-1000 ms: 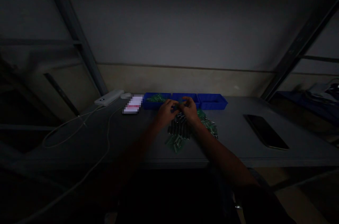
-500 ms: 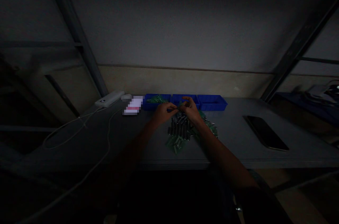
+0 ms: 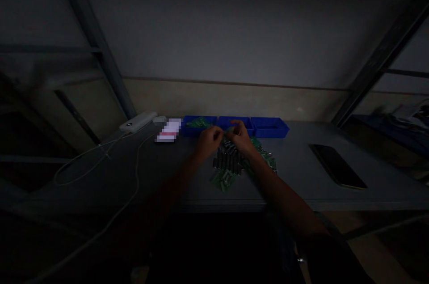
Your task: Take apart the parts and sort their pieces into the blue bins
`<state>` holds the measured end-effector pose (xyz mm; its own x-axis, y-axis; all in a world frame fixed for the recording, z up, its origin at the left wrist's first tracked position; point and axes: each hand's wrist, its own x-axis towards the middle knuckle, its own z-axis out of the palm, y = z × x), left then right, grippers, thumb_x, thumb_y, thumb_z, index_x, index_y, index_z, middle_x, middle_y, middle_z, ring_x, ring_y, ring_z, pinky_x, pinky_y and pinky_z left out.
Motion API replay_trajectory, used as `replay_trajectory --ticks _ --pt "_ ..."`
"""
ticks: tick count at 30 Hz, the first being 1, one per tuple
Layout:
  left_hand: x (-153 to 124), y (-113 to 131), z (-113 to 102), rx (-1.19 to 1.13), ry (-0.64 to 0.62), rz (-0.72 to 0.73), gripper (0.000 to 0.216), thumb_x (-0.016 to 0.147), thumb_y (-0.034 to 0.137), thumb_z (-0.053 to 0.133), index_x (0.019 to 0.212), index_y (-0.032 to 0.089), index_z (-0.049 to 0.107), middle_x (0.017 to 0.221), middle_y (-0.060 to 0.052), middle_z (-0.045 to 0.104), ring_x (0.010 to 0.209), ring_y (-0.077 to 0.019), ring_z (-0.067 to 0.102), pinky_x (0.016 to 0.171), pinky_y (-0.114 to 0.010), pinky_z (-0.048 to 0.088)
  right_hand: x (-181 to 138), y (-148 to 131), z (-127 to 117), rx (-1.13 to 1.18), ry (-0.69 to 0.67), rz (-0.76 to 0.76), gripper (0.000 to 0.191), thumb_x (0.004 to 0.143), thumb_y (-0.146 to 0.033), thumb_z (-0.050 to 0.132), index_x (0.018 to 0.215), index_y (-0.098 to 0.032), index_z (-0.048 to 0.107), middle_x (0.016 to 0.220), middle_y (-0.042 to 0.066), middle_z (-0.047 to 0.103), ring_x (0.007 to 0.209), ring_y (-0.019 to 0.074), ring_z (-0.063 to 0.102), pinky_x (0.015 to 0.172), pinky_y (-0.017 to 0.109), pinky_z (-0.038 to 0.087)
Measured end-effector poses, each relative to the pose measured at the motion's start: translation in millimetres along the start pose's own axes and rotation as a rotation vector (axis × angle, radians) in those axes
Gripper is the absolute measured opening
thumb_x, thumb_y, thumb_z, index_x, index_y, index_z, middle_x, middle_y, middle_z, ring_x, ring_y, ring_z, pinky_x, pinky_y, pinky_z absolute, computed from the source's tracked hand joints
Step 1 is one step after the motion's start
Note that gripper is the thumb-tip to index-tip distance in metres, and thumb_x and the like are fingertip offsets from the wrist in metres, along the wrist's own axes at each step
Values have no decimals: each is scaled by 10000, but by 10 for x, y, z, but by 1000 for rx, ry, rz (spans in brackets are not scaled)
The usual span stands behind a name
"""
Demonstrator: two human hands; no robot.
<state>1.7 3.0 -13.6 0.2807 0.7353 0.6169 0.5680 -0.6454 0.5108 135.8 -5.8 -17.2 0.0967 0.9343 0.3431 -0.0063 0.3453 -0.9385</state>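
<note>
My left hand is closed in a pinch in front of the blue bins; what its fingertips hold, if anything, is too dark to make out. Close beside it, my right hand pinches a small green plastic bag, its other fingers raised. Below both hands lie dark metal cylinders, several in a rough row. A green bag with small pale parts lies nearest the front edge. More green packets are heaped to the right, partly behind my right forearm.
Three blue bins stand along the wall: the left bin holds green bags, beside a middle bin and a right bin. A dark phone lies right. Left are a lit phone, a white power bank and a cable.
My left hand's fingertips have drawn slightly away from my right hand's and curled in more. The whole view has shifted a little; the pile looks much the same.
</note>
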Motion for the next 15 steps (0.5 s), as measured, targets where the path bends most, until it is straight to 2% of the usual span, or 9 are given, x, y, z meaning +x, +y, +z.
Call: replay_trajectory --ticks 4,7,9,15 --pt "9 -10 25 -94 99 -27 113 772 251 534 777 159 597 819 -45 634 814 -163 595 755 -281 477 8 -25 -22 62 -79 -21 326 558 -221 539 875 -196 467 599 -74 456 551 95 457 528 208 361" --pt "29 -35 42 -188 79 -104 133 787 238 519 850 160 606 917 -57 646 871 -167 600 775 -290 482 14 -55 -31 32 -110 -16 185 569 -252 566 722 -180 490 567 -67 468 525 83 448 525 205 354" --pt "45 -48 32 -190 75 -129 135 789 230 519 853 158 614 938 -64 645 894 -172 598 792 -301 481 17 -90 -39 -20 -107 -3 165 567 -263 589 679 -170 511 542 -64 478 508 81 443 521 208 351" --pt "79 -17 -80 -92 104 -23 88 758 199 561 720 154 626 963 -75 612 930 -178 576 843 -324 462 44 -211 -126 -125 -154 38 139 562 -258 620 622 -134 602 608 -12 595 573 105 510 583 234 389"
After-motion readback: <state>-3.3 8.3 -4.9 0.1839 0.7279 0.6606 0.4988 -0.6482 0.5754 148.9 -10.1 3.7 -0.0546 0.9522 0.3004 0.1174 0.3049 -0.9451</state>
